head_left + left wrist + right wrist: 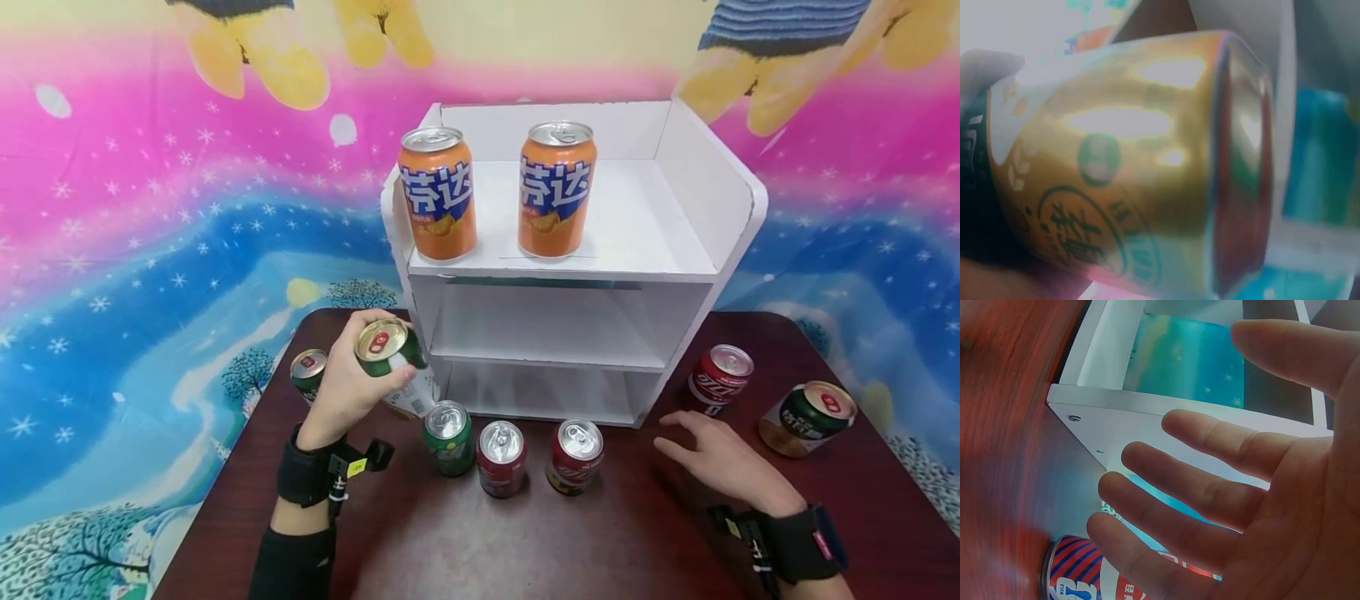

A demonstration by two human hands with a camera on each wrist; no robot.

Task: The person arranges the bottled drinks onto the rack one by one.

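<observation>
My left hand [352, 385] grips a green and gold drink can [390, 354] and holds it tilted at the left side of the white shelf unit [547, 367]. The left wrist view shows the gold side and base of this can [1141, 156] close up. My right hand [723, 462] holds nothing; its fingers [1204, 434] are spread near the shelf's right side panel. Just beyond it stands a red cola can [720, 379], whose striped lower part [1079, 572] shows in the right wrist view. Two orange soda cans [441, 212] stand on the top shelf.
In front of the shelf stand a green can [448, 440] and two dark red cans [501, 462]. Another green can [309, 372] is behind my left hand, and a green and gold can [806, 419] is at the far right of the dark table [570, 550].
</observation>
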